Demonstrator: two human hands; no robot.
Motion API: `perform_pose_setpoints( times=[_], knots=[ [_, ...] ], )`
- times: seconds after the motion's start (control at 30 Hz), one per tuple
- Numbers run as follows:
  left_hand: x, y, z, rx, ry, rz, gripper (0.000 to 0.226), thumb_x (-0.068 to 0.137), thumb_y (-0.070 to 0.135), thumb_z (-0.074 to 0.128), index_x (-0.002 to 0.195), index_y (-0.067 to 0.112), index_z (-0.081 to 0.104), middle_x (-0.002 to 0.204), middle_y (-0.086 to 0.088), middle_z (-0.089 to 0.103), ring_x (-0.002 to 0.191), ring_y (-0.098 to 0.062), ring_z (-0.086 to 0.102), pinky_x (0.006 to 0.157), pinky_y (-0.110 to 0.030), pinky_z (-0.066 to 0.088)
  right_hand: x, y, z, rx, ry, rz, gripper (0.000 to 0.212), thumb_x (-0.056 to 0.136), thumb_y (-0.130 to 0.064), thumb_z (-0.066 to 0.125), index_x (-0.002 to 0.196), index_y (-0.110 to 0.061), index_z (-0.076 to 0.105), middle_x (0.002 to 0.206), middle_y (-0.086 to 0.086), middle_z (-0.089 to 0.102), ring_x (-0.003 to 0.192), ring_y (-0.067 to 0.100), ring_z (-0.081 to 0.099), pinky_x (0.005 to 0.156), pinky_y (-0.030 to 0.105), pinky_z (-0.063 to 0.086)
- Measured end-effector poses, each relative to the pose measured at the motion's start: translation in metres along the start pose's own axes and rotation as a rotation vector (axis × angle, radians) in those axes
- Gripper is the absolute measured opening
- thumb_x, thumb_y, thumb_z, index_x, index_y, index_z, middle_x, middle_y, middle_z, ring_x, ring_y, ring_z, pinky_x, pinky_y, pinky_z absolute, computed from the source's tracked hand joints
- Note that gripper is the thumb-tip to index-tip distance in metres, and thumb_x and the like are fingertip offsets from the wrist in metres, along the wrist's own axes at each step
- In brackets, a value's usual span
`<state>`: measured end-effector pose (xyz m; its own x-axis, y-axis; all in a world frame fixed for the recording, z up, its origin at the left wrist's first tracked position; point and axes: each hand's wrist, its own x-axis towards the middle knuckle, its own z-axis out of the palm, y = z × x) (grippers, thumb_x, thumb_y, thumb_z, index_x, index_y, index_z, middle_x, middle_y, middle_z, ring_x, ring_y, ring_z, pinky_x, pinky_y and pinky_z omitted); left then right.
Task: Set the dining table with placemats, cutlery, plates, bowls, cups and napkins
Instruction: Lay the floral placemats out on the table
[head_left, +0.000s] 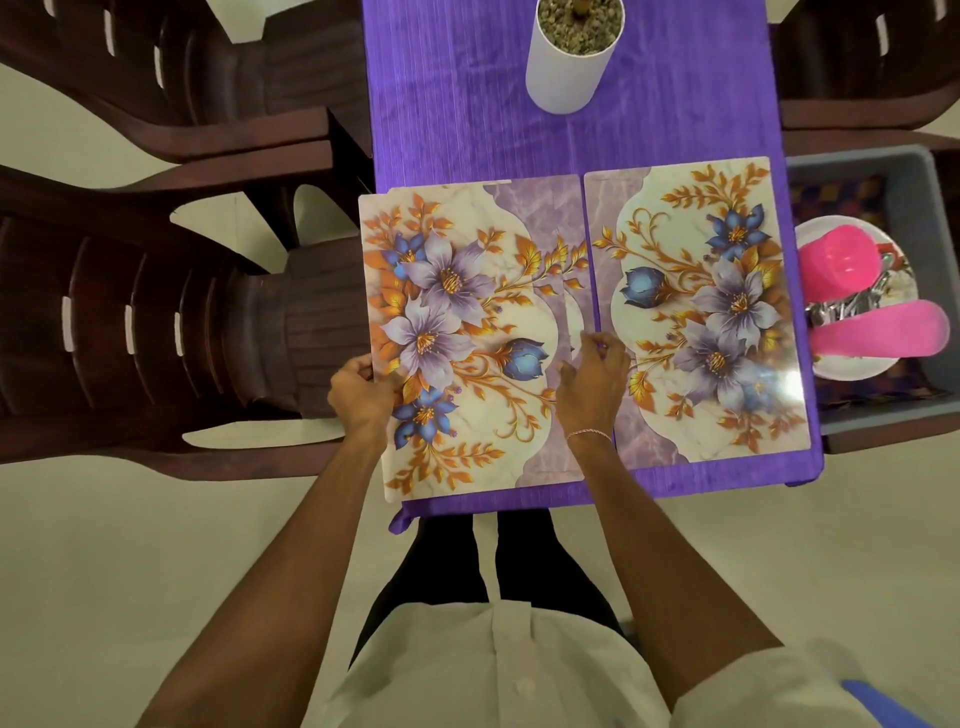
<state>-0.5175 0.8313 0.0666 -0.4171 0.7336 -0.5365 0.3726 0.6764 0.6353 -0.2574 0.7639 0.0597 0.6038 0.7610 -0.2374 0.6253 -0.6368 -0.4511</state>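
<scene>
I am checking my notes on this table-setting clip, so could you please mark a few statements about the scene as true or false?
1. The left hand grips the left edge of the left floral placemat. True.
2. The right floral placemat already carries a plate. False: nothing lies on it; the white round plate sits in the grey plastic bin beside the table.
3. The pink plastic cups stand on the purple tablecloth. False: they lie on the plate in the bin.
4. The white cylindrical pot stands on the tablecloth beyond both placemats. True.
</scene>
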Motion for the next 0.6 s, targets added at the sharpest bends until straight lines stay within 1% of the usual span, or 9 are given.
perform_pose_setpoints(
  times=[0.1,0.17,0.23,0.37,0.5,0.6],
  knots=[
    [-0.008,0.005,0.002,0.077,0.004,0.078,0.026,0.091,0.025,0.077,0.108,0.006,0.073,0.100,-0.009,0.076,0.088,-0.024,0.071,0.078,-0.037,0.058,0.001,-0.001,-0.001,0.066,-0.002,0.021,0.045,0.092,-0.011,0.074,0.135,-0.009,0.060,0.137,0.015,0.050,0.129,0.032,0.047,0.105,0.041,0.052],
    [-0.015,0.006,0.005,0.137,0.042,0.141,0.024,0.095,0.026,0.071,0.107,0.005,0.071,0.097,-0.009,0.074,0.083,-0.022,0.065,0.071,-0.034,0.050,0.002,0.000,-0.003,0.091,-0.008,0.020,0.047,0.090,-0.008,0.075,0.134,-0.008,0.061,0.135,0.015,0.050,0.128,0.033,0.047,0.105,0.042,0.052],
    [-0.022,0.007,0.009,0.162,0.091,0.184,0.021,0.099,0.024,0.064,0.106,0.004,0.069,0.095,-0.009,0.072,0.082,-0.021,0.063,0.070,-0.031,0.044,0.003,0.001,-0.005,0.084,-0.012,0.014,0.047,0.089,-0.007,0.076,0.134,-0.007,0.062,0.135,0.016,0.051,0.128,0.033,0.047,0.105,0.043,0.052],
    [-0.028,0.009,0.012,0.144,0.127,0.179,0.023,0.103,0.025,0.060,0.107,0.004,0.068,0.093,-0.004,0.067,0.082,-0.018,0.060,0.070,-0.031,0.044,0.005,0.002,-0.005,0.111,-0.022,0.025,0.047,0.088,-0.007,0.078,0.133,-0.007,0.064,0.134,0.016,0.053,0.126,0.034,0.049,0.104,0.045,0.053],
    [-0.026,0.008,0.011,0.129,0.111,0.151,0.020,0.102,0.023,0.062,0.109,0.005,0.069,0.100,-0.010,0.072,0.087,-0.024,0.066,0.072,-0.033,0.050,0.005,0.004,-0.005,0.113,-0.023,0.022,0.047,0.088,-0.007,0.077,0.133,-0.006,0.064,0.135,0.016,0.052,0.127,0.034,0.049,0.104,0.044,0.053],
    [-0.024,0.007,0.009,0.124,0.091,0.133,0.019,0.100,0.023,0.066,0.110,0.007,0.069,0.103,-0.011,0.073,0.092,-0.027,0.069,0.075,-0.035,0.053,0.005,0.006,-0.004,0.102,-0.033,0.014,0.047,0.089,-0.008,0.076,0.134,-0.006,0.063,0.135,0.015,0.052,0.127,0.033,0.049,0.105,0.044,0.052]
  ],
)
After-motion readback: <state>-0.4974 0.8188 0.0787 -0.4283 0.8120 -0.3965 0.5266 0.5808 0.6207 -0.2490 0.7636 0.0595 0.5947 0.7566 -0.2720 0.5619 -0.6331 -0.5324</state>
